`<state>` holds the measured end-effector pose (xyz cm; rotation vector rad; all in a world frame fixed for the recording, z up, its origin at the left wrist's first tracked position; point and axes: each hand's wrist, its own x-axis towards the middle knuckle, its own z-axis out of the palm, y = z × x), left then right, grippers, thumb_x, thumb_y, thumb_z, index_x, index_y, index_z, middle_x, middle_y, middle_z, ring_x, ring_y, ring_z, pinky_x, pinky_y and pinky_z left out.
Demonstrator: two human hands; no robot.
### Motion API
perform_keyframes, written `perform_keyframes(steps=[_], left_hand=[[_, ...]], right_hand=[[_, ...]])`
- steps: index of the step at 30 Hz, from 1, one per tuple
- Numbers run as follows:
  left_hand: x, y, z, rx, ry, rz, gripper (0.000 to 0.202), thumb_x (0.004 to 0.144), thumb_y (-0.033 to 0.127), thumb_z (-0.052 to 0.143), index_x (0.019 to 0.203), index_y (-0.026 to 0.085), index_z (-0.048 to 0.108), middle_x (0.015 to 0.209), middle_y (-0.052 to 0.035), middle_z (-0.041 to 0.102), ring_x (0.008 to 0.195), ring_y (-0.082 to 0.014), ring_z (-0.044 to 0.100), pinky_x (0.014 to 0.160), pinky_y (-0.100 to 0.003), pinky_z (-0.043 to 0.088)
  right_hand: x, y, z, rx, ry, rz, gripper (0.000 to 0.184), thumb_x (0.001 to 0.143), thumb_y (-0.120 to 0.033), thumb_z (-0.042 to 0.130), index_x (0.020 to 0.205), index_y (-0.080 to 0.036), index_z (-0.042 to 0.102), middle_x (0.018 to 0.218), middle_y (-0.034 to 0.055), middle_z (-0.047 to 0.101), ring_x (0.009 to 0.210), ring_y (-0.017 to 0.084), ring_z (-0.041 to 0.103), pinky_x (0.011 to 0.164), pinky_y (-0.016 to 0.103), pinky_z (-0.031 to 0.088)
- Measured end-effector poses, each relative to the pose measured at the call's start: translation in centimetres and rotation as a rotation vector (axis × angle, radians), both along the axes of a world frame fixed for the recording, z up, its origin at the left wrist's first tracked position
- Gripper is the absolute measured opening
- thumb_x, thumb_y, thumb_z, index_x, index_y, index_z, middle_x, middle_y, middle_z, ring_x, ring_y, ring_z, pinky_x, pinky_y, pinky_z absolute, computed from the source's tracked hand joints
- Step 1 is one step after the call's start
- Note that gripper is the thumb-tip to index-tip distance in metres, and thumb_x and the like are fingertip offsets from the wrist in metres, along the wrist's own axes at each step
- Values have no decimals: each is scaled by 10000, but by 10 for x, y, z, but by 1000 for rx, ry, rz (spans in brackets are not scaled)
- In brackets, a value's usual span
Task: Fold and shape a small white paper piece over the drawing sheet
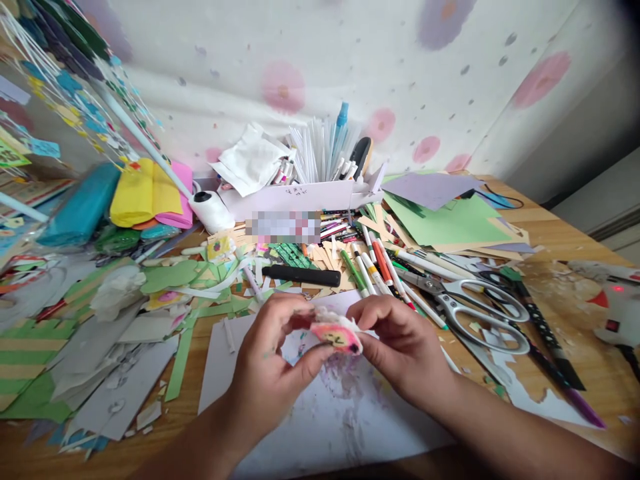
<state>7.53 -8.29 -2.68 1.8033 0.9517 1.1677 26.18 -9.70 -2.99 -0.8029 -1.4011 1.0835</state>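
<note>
Between my two hands is a small, soft-looking white piece with a pink, red and yellow coloured face (336, 339) and a dark spot at its right end. My left hand (283, 353) grips its left side, thumb in front and fingers curled behind. At the right edge, my right hand (403, 347) pinches it between thumb and fingers. Both hands hover over a white paper sheet (300, 427) smudged with purple and grey stains. What the piece is made of, I cannot tell for sure.
Right of my hands lie large scissors (480, 313), several markers (373, 267) and a glue gun (613, 300). A black stick-like tool (303, 275) lies ahead. Paper scraps (115, 347) cover the left. Behind stand a white box (295, 199), a thread spool (213, 212) and green card (450, 220).
</note>
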Motion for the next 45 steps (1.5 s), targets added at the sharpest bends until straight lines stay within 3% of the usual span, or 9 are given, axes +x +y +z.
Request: perform_keyframes(steps=[4,7,12,18,23,31,34,38,45], left_hand=[[4,4,5,-354,-26,-52,172,819,242,653,940,209,536,825,11,609,755,-115,603,664,-210,505],[4,5,4,-343,-5,-10,166,794,237,662,895,201,536,779,24,584,728,-111,576,638,-203,470],[3,4,3,-361,-7,-21,200,778,261,669,903,198,526,816,8,588,768,-135,581,672,-234,465],[2,5,7,-375,1,-77,181,798,342,646,811,174,580,728,15,554,676,-113,526,597,-202,435],[2,7,11,-322,119,-69,268,851,360,560,664,168,554,593,31,484,563,-98,446,506,-195,352],[4,4,9,-473,97,-153,263,818,406,583,718,167,537,621,37,443,581,-101,402,520,-205,334],[5,4,7,-486,151,-110,249,804,369,583,680,172,494,616,46,385,567,-95,349,497,-203,296],[9,3,9,-461,187,-40,242,775,296,582,623,181,433,588,54,342,553,-89,319,477,-202,265],[9,-1,3,-554,51,-122,283,772,378,608,664,160,463,632,29,422,601,-110,428,548,-232,375]], right_hand=[[-2,5,-8,-311,270,158,134,817,-281,695,860,-193,604,795,1,613,699,100,560,646,219,447],[-3,7,-9,-369,335,204,247,800,-364,709,956,-189,630,839,8,622,765,111,568,696,226,443],[-7,9,-6,-413,267,272,176,751,-266,760,855,-174,652,795,-4,643,770,113,584,735,237,447],[-5,9,-3,-415,255,207,177,739,-277,764,709,-152,642,704,-17,635,657,93,543,645,218,426],[-6,9,-3,-474,246,270,230,708,-336,780,725,-146,651,693,-5,657,634,108,561,641,244,439],[-9,11,-6,-461,214,187,316,715,-400,763,626,-146,598,602,-30,574,565,92,475,571,229,386],[-8,11,-7,-497,217,220,335,741,-457,728,732,-131,649,675,-2,611,615,108,512,629,251,405],[-7,11,-8,-457,180,168,348,757,-456,716,683,-133,609,629,-22,551,584,92,456,581,227,358],[-8,8,-11,-326,66,131,387,855,-475,589,642,-154,557,629,-12,500,602,118,454,577,244,359]])
